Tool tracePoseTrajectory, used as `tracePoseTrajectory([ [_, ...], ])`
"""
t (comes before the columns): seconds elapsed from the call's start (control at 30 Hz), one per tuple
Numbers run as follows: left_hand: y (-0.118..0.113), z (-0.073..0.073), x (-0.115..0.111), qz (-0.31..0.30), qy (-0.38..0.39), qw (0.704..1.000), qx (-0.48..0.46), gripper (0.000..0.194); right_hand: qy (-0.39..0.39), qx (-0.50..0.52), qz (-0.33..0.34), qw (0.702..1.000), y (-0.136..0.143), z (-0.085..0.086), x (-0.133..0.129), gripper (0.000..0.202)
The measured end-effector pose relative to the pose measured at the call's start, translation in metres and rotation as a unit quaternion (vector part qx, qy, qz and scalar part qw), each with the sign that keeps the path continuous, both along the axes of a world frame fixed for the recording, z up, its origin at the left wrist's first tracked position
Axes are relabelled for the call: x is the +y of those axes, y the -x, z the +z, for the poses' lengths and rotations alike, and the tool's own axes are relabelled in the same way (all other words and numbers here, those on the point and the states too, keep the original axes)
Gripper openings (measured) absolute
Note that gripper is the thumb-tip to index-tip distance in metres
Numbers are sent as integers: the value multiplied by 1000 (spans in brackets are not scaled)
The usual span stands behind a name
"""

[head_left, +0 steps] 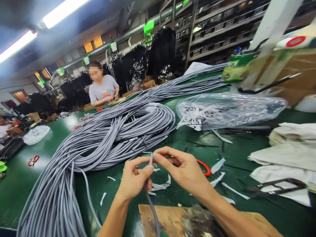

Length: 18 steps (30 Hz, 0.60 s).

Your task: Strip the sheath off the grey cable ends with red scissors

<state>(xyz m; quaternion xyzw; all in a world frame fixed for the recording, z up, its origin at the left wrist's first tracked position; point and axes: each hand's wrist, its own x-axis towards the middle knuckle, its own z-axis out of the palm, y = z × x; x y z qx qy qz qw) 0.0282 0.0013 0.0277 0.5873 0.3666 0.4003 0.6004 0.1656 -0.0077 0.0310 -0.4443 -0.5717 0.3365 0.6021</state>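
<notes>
A single grey cable (153, 210) rises from the lower edge of the view into my left hand (135, 179), whose thumb and fingers are closed round it near its end. Above the left thumb sticks up a pale, whitish tip (151, 158). My right hand (179, 166) pinches at this tip with thumb and forefinger, the other fingers curled in. Beyond both hands lies a large coiled bundle of grey cables (123, 131) on the green table (93, 204). White scraps (160, 187) are scattered under and beside my hands.
Red-handled scissors (204, 168) lie partly behind my right hand. A wooden board (148, 217) is in front of me. To the right are a plastic bag (232, 110) of white strips, white gloves (291, 161), dark snips (278, 187) and a green can (238, 67). A co-worker (103, 87) sits across the table.
</notes>
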Motion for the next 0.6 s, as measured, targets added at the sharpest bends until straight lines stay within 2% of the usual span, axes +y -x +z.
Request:
tracePoseTrajectory([
  [0.1, -3, 0, -1, -7, -7, 1000, -3, 55, 9, 4, -14, 1000, -2, 0, 2, 21],
  [0.2, -4, -1, 0, -16, 5, 1000, -10, 54, 15, -8, 9, 1000, -5, 1, 4, 23],
  [0.33, -3, -5, 4, 34, 1, 999, -6, 52, -12, -57, 2, 998, -6, 2, 2, 28],
  [0.4, -1, -7, 5, 79, -46, 996, 23, 43, -55, -89, -8, 994, -5, 1, 0, 29],
  [0.47, -1, -7, 4, 112, -137, 981, 77, 30, -93, -116, -13, 989, -3, -1, -2, 29],
  [0.53, -1, -7, 2, 106, -240, 956, 134, 23, -84, -119, -11, 989, -1, -2, -2, 32],
  [0.6, -2, -6, -1, 77, -309, 934, 160, 23, -35, -92, 5, 995, -1, -3, 1, 37],
])
